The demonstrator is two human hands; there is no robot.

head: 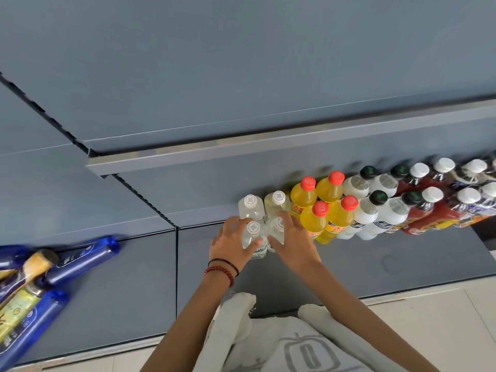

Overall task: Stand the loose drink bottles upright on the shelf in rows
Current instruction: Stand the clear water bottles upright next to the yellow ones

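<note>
Two clear white-capped bottles stand upright at the front of the grey-blue shelf [375, 261]. My left hand [230, 245] grips the left clear bottle [253, 233], fingers curled round its body. My right hand [291, 237] holds the right clear bottle [277, 228] from the right side. Behind them stand two more clear bottles [251, 206], and to the right run two-deep rows of orange bottles [316, 221], white bottles [370, 210] and red ones [426, 208]. Loose blue bottles [80, 260] lie on their sides at the far left.
A yellow-labelled bottle [21, 310] lies among the blue ones at the left edge. An upper shelf lip [268, 142] overhangs the rows. Bare shelf lies between the loose pile and the clear bottles. White clothing [268, 345] fills the bottom centre.
</note>
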